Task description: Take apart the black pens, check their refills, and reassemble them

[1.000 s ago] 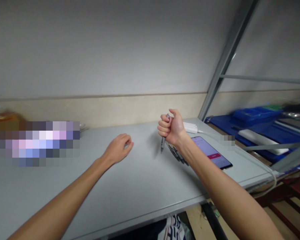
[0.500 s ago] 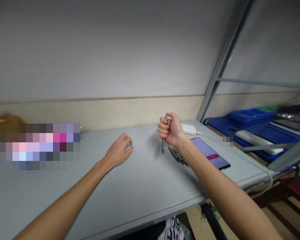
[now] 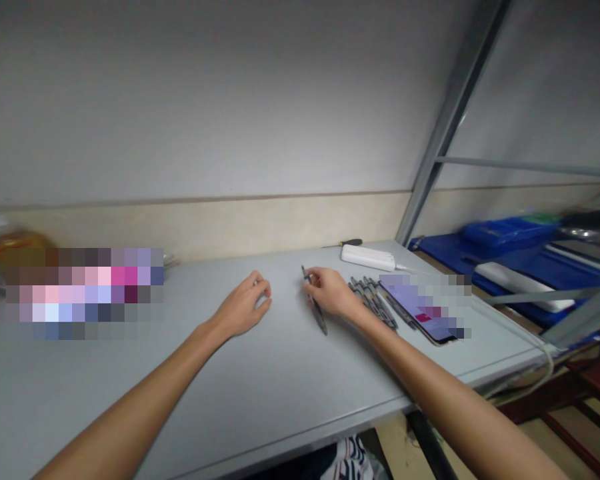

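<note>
Light: dim, wall (image 3: pixel 230 100) darkened toward its top | Shadow: soft, fell beside the right hand (image 3: pixel 327 291) and under its forearm (image 3: pixel 430 377) | Blur: container (image 3: pixel 25 241) at far left and blue tray (image 3: pixel 505 230) at right looked smeared | Mosaic: blocks covered part of the phone (image 3: pixel 407 300) | Edges: looked stretched

The right grip (image 3: pixel 329 291) has lowered and loosened, its pen (image 3: pixel 319 317) now slanted, uncovering a screwdriver (image 3: pixel 353 243).

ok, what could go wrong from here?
The right hand seems to hold the pen by the fingertips, so it might slip and roll. The loose pens lie between that hand and the phone; a sideways sweep could push them into it. The cable loops past the edge of the desk and may snag.
</note>
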{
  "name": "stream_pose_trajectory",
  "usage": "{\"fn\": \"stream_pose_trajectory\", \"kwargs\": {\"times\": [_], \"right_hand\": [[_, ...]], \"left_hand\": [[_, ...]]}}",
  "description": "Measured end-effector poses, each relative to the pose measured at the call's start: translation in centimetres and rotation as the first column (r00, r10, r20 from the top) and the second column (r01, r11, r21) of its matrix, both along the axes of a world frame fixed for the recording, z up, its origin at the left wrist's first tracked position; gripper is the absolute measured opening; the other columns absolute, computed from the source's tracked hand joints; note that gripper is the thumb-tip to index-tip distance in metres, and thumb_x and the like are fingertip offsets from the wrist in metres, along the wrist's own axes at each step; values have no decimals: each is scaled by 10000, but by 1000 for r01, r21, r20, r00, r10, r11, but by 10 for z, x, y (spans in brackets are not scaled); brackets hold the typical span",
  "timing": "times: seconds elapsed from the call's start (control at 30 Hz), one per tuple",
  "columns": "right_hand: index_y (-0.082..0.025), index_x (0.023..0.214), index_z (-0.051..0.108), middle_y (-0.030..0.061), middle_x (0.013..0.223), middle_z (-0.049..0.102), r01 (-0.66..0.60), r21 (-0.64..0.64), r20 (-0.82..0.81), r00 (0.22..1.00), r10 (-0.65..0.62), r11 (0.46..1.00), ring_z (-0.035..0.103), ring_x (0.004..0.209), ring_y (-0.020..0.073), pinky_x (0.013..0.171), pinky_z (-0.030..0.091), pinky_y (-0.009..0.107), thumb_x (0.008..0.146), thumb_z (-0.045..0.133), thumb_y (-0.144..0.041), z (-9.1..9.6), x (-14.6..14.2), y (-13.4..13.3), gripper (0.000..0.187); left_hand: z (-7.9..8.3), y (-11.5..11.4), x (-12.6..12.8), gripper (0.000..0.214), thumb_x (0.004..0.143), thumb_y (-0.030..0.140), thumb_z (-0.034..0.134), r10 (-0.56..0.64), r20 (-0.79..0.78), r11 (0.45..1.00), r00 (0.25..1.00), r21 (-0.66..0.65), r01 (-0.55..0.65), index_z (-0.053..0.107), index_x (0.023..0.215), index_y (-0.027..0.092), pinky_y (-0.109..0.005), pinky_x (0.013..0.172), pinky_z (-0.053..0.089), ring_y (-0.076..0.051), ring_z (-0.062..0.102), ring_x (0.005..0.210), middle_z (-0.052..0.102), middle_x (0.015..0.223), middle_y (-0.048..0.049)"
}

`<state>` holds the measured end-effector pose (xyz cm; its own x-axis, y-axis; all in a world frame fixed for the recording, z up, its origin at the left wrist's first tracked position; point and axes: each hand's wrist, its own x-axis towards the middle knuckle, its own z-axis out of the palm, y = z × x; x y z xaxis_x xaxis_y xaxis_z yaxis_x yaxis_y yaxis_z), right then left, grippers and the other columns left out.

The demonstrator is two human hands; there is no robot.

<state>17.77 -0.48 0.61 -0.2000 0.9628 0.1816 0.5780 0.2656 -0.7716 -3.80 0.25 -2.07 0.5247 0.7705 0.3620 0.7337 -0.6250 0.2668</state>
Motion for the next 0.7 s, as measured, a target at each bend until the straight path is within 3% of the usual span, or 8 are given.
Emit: {"fn": "stream_pose_trajectory", "kwargs": {"times": [0.1, 0.23, 0.37, 0.53, 0.7], "right_hand": [[-152, 920, 634, 94, 746, 636, 55, 150, 374, 921, -108, 987, 566, 767, 213, 721, 382, 317, 757, 492, -186, -1, 3, -2, 219], [-148, 964, 639, 175, 965, 622, 168, 209, 655, 707, -266, 963, 471, 1008, 305, 814, 328, 418, 784, 438, -179, 1, 4, -10, 272], [-147, 1044, 594, 194, 1135, 520, 238, 273, 702, 613, -362, 932, 377, 1078, 329, 827, 310, 479, 774, 448, -225, 4, 6, -15, 316], [-161, 1238, 447, 204, 1250, 409, 343, 218, 700, 598, -391, 914, 329, 1122, 343, 828, 311, 559, 775, 466, -278, 4, 7, -15, 478], [-174, 1267, 407, 198, 1261, 392, 384, 155, 727, 580, -368, 910, 303, 1162, 346, 854, 258, 635, 795, 450, -277, 3, 9, -13, 486]], "left_hand": [[0, 0, 0, 112, 803, 229, 424, -3, -6, 1000, 1000, -4, 3, 513, 859, 193, -335, 787, 428, -176, 513, 818, 459, 933, -44], [1, -2, 1, 119, 810, 216, 407, -17, -19, 1000, 1000, -8, 17, 520, 839, 193, -336, 787, 429, -174, 515, 807, 468, 918, -45], [3, -3, 2, 130, 815, 210, 399, -20, -24, 1000, 1000, -5, 20, 525, 841, 191, -341, 800, 427, -179, 516, 827, 472, 923, -51], [4, -4, 2, 128, 816, 206, 396, -24, -25, 1000, 999, -4, 24, 521, 838, 193, -346, 804, 428, -182, 517, 835, 476, 922, -52], [0, -1, 1, 128, 819, 215, 394, -32, -33, 999, 999, 3, 32, 518, 845, 194, -348, 804, 426, -182, 515, 836, 472, 923, -51]]}}
